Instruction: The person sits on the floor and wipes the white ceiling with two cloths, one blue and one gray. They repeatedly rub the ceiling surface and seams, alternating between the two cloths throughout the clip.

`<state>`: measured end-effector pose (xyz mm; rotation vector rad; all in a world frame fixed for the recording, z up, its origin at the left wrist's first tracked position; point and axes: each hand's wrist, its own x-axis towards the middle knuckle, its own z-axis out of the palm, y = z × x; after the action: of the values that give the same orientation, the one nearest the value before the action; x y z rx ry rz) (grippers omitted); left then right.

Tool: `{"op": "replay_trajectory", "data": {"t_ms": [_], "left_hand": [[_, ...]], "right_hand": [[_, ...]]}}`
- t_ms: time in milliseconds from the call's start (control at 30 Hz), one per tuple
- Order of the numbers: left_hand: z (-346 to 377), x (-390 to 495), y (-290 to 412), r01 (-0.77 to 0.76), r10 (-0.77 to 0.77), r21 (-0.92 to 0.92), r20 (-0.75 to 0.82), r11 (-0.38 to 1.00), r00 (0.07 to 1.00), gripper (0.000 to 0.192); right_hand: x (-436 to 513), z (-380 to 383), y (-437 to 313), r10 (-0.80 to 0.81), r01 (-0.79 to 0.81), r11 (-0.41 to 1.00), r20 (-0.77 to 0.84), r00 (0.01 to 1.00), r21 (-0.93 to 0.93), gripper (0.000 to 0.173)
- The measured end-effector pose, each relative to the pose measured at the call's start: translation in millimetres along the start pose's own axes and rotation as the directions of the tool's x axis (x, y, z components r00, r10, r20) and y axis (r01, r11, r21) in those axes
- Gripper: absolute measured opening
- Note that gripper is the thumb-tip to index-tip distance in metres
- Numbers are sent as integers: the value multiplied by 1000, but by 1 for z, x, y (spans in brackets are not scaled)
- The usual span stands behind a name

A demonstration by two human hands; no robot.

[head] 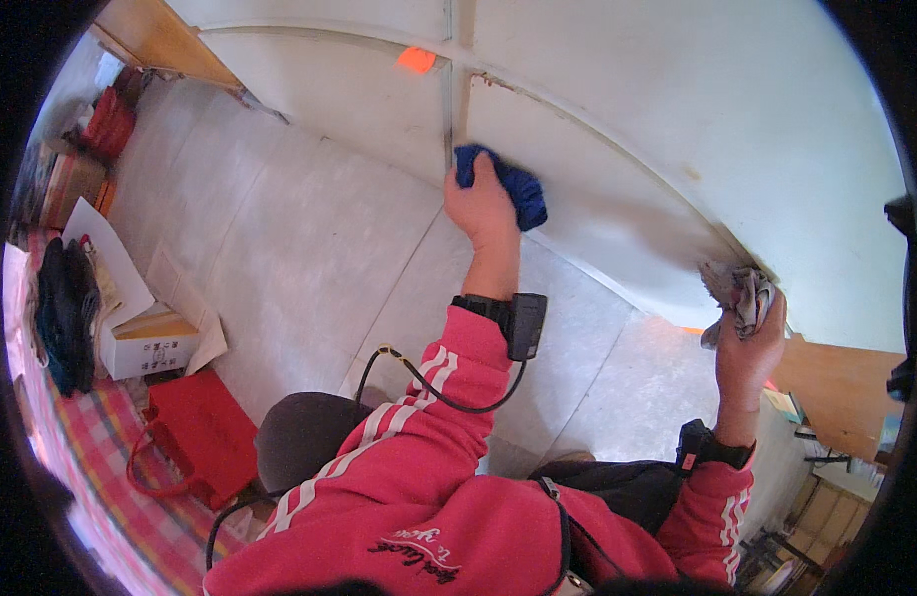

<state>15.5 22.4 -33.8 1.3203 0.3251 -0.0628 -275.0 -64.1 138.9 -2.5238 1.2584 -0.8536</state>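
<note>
A folded dark blue cloth (529, 195) is gripped in my left hand (482, 201), pressed against the lower edge of a white panelled cabinet front (570, 149). Farther right, my right hand (749, 357) holds a crumpled grey cloth (752, 302) against the same front, near a horizontal seam and a dark smudge. Between the panels runs a vertical seam, and brown stains mark the top edge of the lower right panel. An orange tag (416, 59) sticks to the front above my left hand.
Grey tiled floor (324, 223) lies below the front. At left, a red bag (201, 436), an open white box (149, 354) and dark gloves (67, 313) lie on or beside a checked cloth (108, 447). A wooden board (838, 387) stands at right.
</note>
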Motion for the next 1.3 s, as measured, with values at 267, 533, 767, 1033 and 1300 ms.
{"op": "replay_trajectory", "data": {"t_ms": [267, 533, 767, 1033, 1300], "left_hand": [[-4, 23, -14, -255, 282, 276, -60, 927, 958, 35], [-20, 19, -54, 62, -62, 185, -3, 981, 998, 35], [-2, 5, 22, -149, 145, 66, 64, 987, 987, 32], [-2, 20, 4, -214, 224, 227, -21, 950, 974, 34], [-6, 6, -4, -59, 53, 94, 60, 994, 997, 33]], "right_hand": [[-2, 2, 1, -40, 37, 996, -38, 998, -80, 44], [0, -1, 0, -9, 9, 998, 6, 1000, -66, 38], [0, 1, 4, -27, 27, 998, -10, 1000, -54, 42], [-2, 0, 3, -39, 37, 996, -24, 999, -80, 42], [2, -3, 0, -3, 3, 996, 1, 1000, -93, 34]]}}
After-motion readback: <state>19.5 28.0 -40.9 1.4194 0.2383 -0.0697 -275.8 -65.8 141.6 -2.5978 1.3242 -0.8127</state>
